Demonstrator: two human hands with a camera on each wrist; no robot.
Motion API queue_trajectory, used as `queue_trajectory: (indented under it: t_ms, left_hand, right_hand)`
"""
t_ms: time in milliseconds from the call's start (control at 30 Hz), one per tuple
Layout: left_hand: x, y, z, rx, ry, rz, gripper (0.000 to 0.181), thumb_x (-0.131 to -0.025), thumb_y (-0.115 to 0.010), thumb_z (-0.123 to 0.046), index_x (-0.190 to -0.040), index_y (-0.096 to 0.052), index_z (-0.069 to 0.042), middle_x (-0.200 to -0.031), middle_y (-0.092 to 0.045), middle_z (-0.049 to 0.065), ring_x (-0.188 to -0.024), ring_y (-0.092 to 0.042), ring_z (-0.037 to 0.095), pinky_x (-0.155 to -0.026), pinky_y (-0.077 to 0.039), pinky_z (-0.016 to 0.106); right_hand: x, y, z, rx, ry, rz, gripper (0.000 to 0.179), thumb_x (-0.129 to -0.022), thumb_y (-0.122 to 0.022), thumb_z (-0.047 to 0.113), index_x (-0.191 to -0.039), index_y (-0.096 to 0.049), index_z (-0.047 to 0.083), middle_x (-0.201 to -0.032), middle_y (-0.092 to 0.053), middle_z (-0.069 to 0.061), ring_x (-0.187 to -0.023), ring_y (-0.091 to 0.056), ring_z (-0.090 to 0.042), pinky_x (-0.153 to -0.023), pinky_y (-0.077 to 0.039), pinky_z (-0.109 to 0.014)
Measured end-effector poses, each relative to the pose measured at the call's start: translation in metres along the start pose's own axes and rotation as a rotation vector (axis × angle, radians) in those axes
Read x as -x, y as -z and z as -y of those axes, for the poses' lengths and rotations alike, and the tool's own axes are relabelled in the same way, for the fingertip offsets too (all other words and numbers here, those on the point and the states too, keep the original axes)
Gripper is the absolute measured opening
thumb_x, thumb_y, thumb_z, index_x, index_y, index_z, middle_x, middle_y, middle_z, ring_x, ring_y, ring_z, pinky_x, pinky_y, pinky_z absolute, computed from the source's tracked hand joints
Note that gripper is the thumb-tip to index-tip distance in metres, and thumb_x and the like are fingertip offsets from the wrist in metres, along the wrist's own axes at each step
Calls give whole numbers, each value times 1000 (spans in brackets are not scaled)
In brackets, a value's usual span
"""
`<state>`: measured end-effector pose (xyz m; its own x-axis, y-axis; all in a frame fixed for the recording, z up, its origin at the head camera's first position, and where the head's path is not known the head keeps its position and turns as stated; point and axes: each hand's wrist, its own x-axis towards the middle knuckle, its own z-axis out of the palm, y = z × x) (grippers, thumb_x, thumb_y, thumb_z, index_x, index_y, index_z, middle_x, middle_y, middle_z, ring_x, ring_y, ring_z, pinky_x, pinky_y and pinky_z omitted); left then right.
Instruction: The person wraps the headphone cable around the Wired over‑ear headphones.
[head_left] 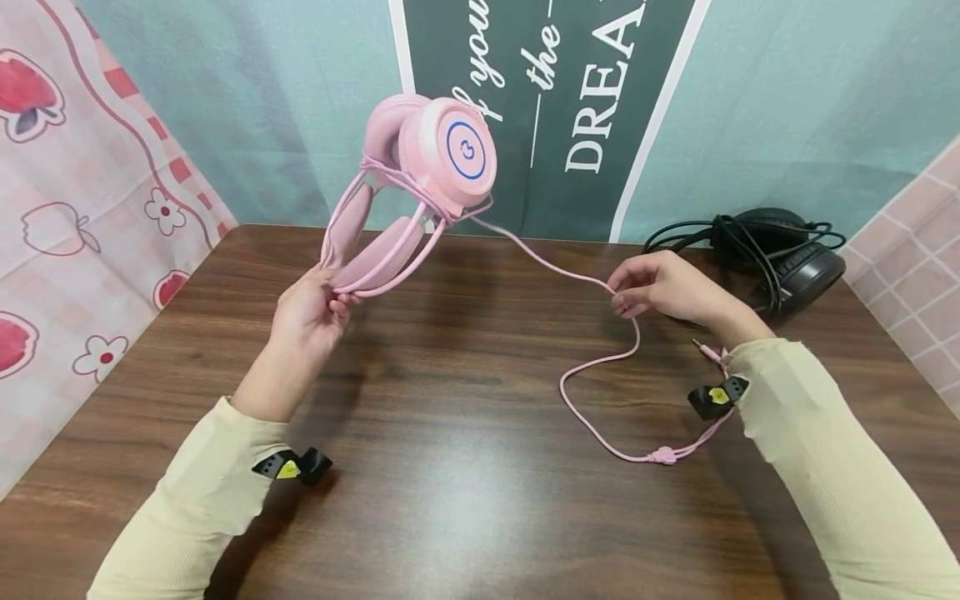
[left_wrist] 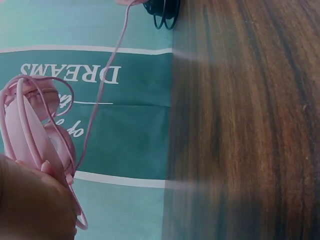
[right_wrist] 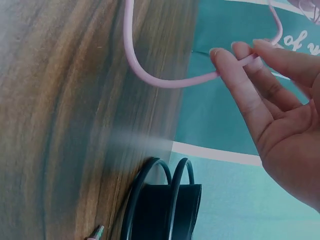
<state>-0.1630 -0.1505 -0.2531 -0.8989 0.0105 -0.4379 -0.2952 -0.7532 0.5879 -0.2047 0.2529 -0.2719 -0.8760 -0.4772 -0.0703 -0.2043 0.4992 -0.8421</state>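
Note:
My left hand point(head_left: 311, 312) grips a pair of pink headphones point(head_left: 459, 154) by the headband, holding them up with the ear cups tilted away to the upper right. Some of the pink cable is wound around the headband and cups. To the right, my right hand point(head_left: 660, 287) pinches the pink cable point(head_left: 551, 265) between thumb and fingers, as the right wrist view also shows at the fingers point(right_wrist: 240, 90). From there the cable drops in a loop onto the table, past a small pink splitter point(head_left: 663, 455) to a plug point(head_left: 707, 351) near my right sleeve.
Black headphones point(head_left: 806, 275) with a bundled black cable lie at the back right of the wooden table point(head_left: 420, 400). A teal cloth with lettering point(head_left: 262, 125) hangs behind. A fruit-patterned cloth point(head_left: 97, 250) borders the left, pink tile point(head_left: 911, 283) the right.

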Motion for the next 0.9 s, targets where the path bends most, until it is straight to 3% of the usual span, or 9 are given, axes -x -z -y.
queue_trajectory:
  t_ms: [133,367,533,767,900]
  left_hand:
    - [0,-1,1,2,-18,-17,10,-96,-30,-1,-98,-34,-10,-63,-39,11,-38,-45,14,-27,-32,10]
    - [1,-5,10,-82,-176,-116,14,-91,-39,4,-100,-44,-7,-55,-46,8,-35,-45,12,-27,-31,10]
    - [-2,-8,15,-96,-237,-152,13,-88,-40,8,-93,-46,-4,-51,-45,5,-33,-44,10,-27,-31,10]
    - [-6,-8,22,-103,-300,-208,16,-88,-42,8,-94,-51,-4,-48,-45,4,-31,-45,8,-27,-32,10]
    - [-5,-8,24,-107,-308,-212,28,-87,-42,8,-111,-52,-4,-49,-46,3,-31,-45,7,-27,-31,10]
  right_hand:
    - [1,-2,3,20,9,27,14,-83,-59,-6,-96,-58,-11,-84,-63,-22,-74,-64,-21,-67,-56,-40]
    - [1,-9,11,93,51,93,10,-82,-62,-4,-92,-63,-5,-86,-63,-21,-75,-64,-27,-66,-57,-36]
    - [2,-16,21,181,100,107,10,-81,-66,0,-90,-67,1,-84,-65,-11,-74,-64,-20,-65,-57,-35]
    - [3,-23,32,249,267,100,12,-79,-68,3,-90,-71,8,-83,-67,-2,-68,-59,-11,-57,-53,-25]
    - [5,-28,38,210,375,106,15,-77,-69,0,-91,-71,7,-86,-67,-4,-68,-57,-10,-55,-52,-23]
